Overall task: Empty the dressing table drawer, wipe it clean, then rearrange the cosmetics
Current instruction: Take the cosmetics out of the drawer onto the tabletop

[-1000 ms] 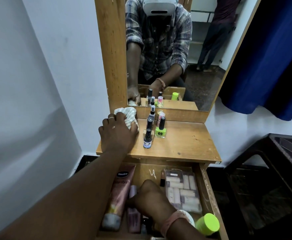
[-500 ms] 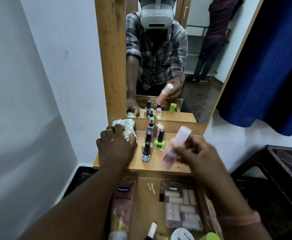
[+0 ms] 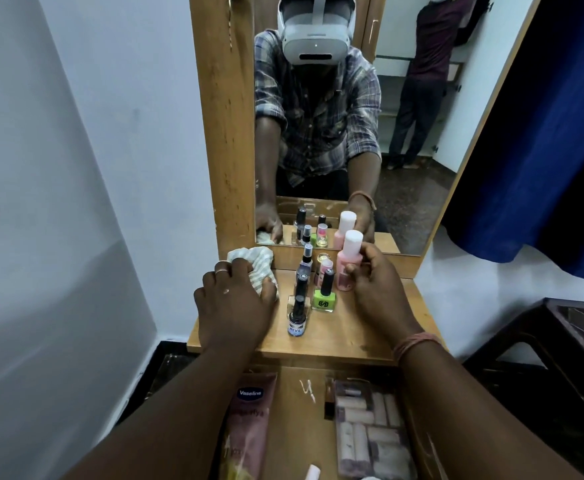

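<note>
Pink bottle (image 3: 346,263) is getting stood on the worktop (image 3: 346,336) beside the other little bottles (image 3: 313,289), right hand (image 3: 378,289) gripping it, left hand (image 3: 236,299) bunching the cloth (image 3: 254,263) ready for wiping, while the drawer (image 3: 306,420) is holding the Vaseline tube (image 3: 249,420).

"Vaseline" stands in white letters on a dark blue badge on the pink tube (image 3: 249,420) lying in the open drawer (image 3: 297,427). The small dark-capped bottle (image 3: 297,318) at the front of the tabletop row bears a label reading "HIVE". The green bottle (image 3: 324,299) carries a black emblem, unreadable.
</note>
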Tool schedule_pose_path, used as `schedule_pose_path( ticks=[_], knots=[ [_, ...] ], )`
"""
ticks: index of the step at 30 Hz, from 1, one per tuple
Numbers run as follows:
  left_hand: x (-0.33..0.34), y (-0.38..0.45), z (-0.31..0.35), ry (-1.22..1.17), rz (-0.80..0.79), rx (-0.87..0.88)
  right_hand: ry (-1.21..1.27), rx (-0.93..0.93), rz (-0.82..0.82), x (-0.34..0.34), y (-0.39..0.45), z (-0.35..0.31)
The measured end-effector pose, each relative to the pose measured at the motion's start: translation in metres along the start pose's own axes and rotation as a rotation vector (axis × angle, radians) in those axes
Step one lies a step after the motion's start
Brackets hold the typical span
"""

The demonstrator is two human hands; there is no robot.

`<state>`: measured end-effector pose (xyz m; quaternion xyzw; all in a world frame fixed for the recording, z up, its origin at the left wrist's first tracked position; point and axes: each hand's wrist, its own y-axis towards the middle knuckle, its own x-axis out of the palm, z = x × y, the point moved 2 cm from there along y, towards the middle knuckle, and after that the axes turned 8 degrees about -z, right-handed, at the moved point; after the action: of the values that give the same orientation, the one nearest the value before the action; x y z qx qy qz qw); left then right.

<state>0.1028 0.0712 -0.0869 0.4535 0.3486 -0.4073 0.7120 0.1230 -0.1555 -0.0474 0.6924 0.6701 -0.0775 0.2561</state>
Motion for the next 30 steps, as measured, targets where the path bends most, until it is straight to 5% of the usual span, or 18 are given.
schedule_pose_path(
  ticks=[14, 20, 23, 26, 30],
  knots=[
    [-0.002, 0.0, 0.001, -0.058, -0.021, -0.005, 0.104, 0.15, 0.051, 0.002, -0.01, 0.012],
    [-0.004, -0.001, 0.002, -0.067, -0.028, -0.007, 0.044, 0.245, 0.311, 0.002, -0.058, 0.001],
    [-0.005, -0.002, 0.002, -0.069, -0.043, -0.012, -0.017, 0.105, 0.368, 0.022, -0.111, -0.021],
    [-0.006, -0.002, 0.002, -0.064, -0.048, -0.007, -0.001, 0.098, 0.038, 0.064, -0.151, -0.034],
    [-0.006, -0.002, 0.001, -0.071, -0.053, -0.005, -0.179, 0.448, -0.482, 0.115, -0.175, -0.035]
  ],
)
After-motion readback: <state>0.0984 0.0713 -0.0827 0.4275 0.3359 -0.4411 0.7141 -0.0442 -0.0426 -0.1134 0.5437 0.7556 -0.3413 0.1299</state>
